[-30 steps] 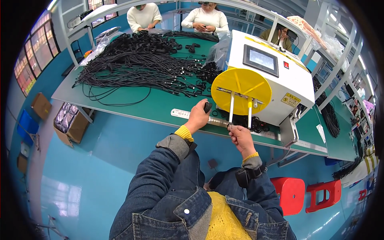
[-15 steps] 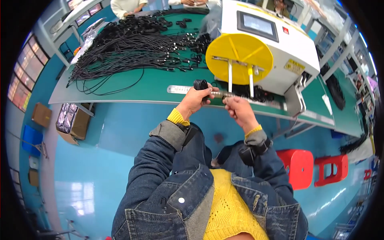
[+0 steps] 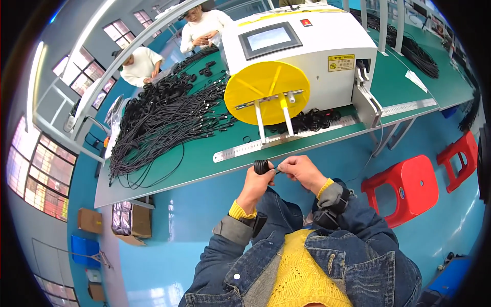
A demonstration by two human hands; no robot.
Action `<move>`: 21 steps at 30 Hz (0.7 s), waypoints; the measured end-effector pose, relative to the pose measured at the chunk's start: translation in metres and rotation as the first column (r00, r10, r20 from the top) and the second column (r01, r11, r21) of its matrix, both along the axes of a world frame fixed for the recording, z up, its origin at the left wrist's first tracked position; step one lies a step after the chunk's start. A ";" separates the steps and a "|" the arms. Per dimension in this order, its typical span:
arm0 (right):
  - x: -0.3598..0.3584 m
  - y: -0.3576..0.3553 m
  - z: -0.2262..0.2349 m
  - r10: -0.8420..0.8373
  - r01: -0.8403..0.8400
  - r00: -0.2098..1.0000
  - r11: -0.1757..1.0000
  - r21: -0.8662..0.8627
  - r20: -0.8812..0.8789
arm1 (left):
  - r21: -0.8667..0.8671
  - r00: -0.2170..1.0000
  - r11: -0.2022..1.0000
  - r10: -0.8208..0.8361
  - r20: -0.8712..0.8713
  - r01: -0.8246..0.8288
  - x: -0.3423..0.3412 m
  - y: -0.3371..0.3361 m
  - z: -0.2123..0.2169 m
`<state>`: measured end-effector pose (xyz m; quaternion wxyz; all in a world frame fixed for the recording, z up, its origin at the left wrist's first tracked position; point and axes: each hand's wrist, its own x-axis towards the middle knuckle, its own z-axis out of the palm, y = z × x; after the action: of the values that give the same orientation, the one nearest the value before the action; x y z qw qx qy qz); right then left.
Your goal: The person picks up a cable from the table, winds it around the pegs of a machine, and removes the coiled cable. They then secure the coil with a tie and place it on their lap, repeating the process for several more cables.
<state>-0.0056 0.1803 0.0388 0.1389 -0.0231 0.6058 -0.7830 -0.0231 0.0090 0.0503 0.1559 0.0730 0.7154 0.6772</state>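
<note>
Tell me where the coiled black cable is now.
In the head view, the coiled black cable is slightly right of centre, held in the left hand, with the right hand to its right and the metal ruler above.

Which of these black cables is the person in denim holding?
The small, tightly wound coil in the left hand, beside the right hand; unlike it, the big pile lies spread on the green table.

You face a yellow warning label (image 3: 341,63) at the right of the white machine (image 3: 327,89); a steel ruler (image 3: 238,151) with graduations lies near you on the surface (image 3: 199,161).
</note>
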 end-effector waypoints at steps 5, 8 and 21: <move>0.046 -0.011 0.004 0.058 -0.085 0.990 0.973 -0.214 -0.128 | 0.152 0.998 0.987 0.051 0.026 -0.054 -0.009 -0.008 -0.027; 0.057 -0.006 -0.016 0.122 -0.118 0.992 0.980 -0.159 0.016 | 0.043 0.995 0.995 -0.096 0.021 0.095 0.002 -0.002 -0.010; 0.037 0.028 0.075 0.376 -0.160 0.902 0.746 0.647 -0.210 | -0.186 0.927 0.911 -0.342 0.154 0.367 0.043 0.008 0.005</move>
<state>0.0313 0.2079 0.1136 0.1491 -0.1942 0.8315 -0.4987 0.0194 0.0172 0.0557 0.3253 0.1446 0.7476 0.5607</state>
